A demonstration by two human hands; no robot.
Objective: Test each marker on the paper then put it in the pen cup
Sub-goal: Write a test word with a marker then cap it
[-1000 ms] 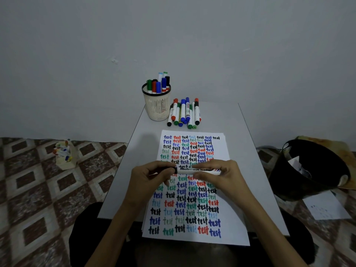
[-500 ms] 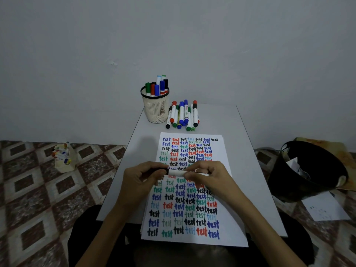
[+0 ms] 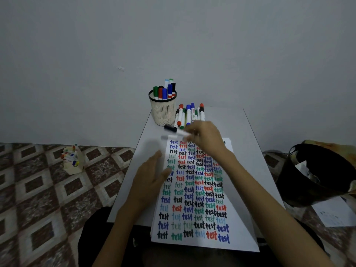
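My right hand holds a white marker with a black cap above the paper's far edge, its capped end pointing left toward the pen cup. The marker is motion-blurred. The cream mesh pen cup stands at the table's far left with several capped markers upright in it. A row of loose markers lies just right of the cup. My left hand rests open on the left edge of the paper, which is filled with rows of "test" in black, blue, red and green.
The small white table ends close on both sides. A black bin stands on the floor at the right with a loose paper sheet beside it. A small box of markers sits on the patterned floor at the left.
Both hands held the marker together over the paper's middle. Now my left hand has let go and lies flat, and my right hand has carried the capped marker away toward the cup.
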